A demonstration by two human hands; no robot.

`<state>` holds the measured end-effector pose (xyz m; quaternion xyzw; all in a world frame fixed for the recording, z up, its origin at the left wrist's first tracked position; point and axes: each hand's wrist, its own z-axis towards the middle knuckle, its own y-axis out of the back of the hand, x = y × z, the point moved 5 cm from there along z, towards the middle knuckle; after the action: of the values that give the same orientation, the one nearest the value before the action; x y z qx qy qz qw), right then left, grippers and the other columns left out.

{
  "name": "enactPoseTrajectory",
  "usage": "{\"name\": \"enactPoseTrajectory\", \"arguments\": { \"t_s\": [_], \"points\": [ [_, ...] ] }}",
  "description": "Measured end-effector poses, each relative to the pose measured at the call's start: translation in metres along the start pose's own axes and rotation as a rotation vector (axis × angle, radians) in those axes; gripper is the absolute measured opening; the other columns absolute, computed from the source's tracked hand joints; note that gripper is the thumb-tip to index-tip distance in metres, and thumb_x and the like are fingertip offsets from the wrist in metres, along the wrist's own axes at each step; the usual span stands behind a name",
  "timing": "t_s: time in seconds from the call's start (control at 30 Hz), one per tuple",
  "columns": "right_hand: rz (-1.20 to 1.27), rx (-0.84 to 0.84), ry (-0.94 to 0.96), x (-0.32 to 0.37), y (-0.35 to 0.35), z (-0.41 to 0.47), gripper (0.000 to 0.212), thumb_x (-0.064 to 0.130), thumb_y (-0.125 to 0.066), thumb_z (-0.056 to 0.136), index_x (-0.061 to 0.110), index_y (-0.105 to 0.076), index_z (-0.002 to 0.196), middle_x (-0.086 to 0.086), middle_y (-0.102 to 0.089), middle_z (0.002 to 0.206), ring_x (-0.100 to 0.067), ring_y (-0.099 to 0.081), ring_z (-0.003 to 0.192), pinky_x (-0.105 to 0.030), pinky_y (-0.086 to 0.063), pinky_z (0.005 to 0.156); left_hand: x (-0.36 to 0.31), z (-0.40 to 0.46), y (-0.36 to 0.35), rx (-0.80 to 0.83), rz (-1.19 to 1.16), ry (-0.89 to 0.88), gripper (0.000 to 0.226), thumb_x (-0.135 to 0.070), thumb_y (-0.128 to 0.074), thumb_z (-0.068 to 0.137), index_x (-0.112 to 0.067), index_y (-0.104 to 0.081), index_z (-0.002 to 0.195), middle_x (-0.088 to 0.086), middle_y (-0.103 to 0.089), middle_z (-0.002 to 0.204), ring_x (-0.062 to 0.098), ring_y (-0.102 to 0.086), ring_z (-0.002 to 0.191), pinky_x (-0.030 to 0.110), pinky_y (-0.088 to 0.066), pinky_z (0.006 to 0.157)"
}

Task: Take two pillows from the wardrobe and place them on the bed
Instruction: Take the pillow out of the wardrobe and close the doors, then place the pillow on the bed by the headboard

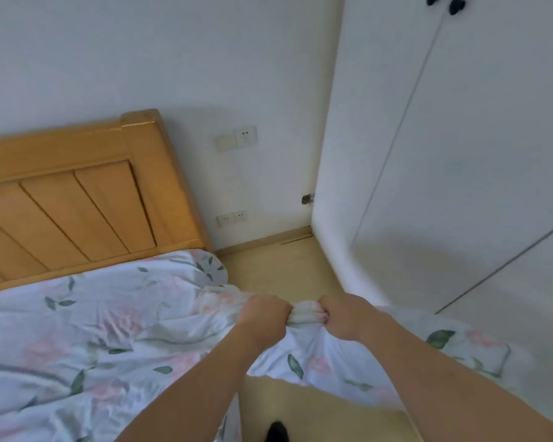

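Note:
My left hand [264,317] and my right hand [345,317] are clenched side by side on the bunched edge of a floral pillow [460,346]. The pillow is white with pink flowers and green leaves. It hangs over the floor beside the bed and stretches to the right under my right forearm. The bed [77,330] lies at the left, covered with a rumpled sheet in the same floral print, and the pillow's left end touches its edge. At the right stands the white wardrobe [460,154], its doors closed. I see only this one pillow.
A wooden headboard [77,202] backs the bed against the white wall. Wall sockets [237,137] sit between the bed and the wardrobe. A narrow strip of pale floor [278,266] runs between them. Two black knobs [455,4] are on the wardrobe doors. A dark foot [276,432] shows below.

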<state>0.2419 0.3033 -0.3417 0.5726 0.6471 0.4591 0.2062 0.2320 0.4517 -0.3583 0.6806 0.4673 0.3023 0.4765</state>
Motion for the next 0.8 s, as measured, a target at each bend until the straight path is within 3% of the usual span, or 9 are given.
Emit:
{"name": "enactPoseTrajectory", "arguments": {
  "t_s": [0.1,0.27,0.4,0.47,0.6,0.8],
  "points": [
    [-0.011,-0.088,0.148,0.034,0.022,0.041,0.007,0.021,-0.051,0.086,0.024,-0.045,0.084,0.003,-0.058,0.084,-0.019,-0.052,0.074,-0.025,-0.030,0.054,0.057,-0.008,0.013,-0.064,-0.067,0.108,0.020,-0.013,-0.043,0.088,-0.022,-0.061,0.094,0.004,-0.066,0.087,0.026,-0.063,0.080,0.035,-0.050,0.064],
    [-0.011,-0.082,0.310,0.072,0.039,0.108,0.017,0.037,-0.056,0.078,0.026,-0.047,0.088,0.007,-0.057,0.088,-0.018,-0.055,0.081,-0.028,-0.040,0.065,0.116,-0.020,0.034,-0.161,-0.112,0.254,0.023,-0.009,-0.045,0.082,-0.023,-0.061,0.091,0.001,-0.067,0.093,0.026,-0.063,0.086,0.031,-0.043,0.058],
    [-0.205,-0.051,0.361,0.085,0.046,0.158,0.056,0.055,-0.055,0.072,0.030,-0.044,0.120,0.007,-0.058,0.111,-0.019,-0.058,0.099,-0.029,-0.043,0.074,0.159,-0.037,0.041,-0.196,-0.159,0.414,0.022,-0.005,-0.046,0.076,-0.026,-0.052,0.080,0.000,-0.068,0.092,0.025,-0.063,0.085,0.030,-0.040,0.058],
    [-0.267,-0.041,0.401,0.099,0.047,0.181,0.061,0.056,-0.054,0.074,0.028,-0.042,0.126,0.005,-0.060,0.117,-0.021,-0.059,0.103,-0.030,-0.047,0.079,0.180,-0.051,0.041,-0.232,-0.173,0.494,0.025,-0.005,-0.047,0.074,-0.029,-0.048,0.078,-0.003,-0.068,0.090,0.023,-0.064,0.084,0.028,-0.040,0.057],
    [-0.310,-0.012,0.509,0.153,0.049,0.217,0.051,0.052,-0.051,0.079,0.026,-0.048,0.122,0.001,-0.064,0.116,-0.024,-0.062,0.102,-0.032,-0.051,0.081,0.222,-0.083,0.036,-0.249,-0.159,0.650,0.025,-0.005,-0.049,0.072,-0.029,-0.053,0.078,-0.005,-0.068,0.087,0.021,-0.064,0.079,0.029,-0.038,0.053],
    [-0.425,0.059,0.685,0.249,0.040,0.244,0.009,0.030,-0.049,0.086,0.023,-0.045,0.091,0.000,-0.060,0.094,-0.023,-0.059,0.084,-0.029,-0.039,0.056,0.295,-0.148,0.010,-0.286,-0.181,0.855,0.020,-0.005,-0.052,0.068,-0.025,-0.048,0.068,-0.002,-0.066,0.074,0.023,-0.062,0.070,0.029,-0.033,0.049]
  ]
}}
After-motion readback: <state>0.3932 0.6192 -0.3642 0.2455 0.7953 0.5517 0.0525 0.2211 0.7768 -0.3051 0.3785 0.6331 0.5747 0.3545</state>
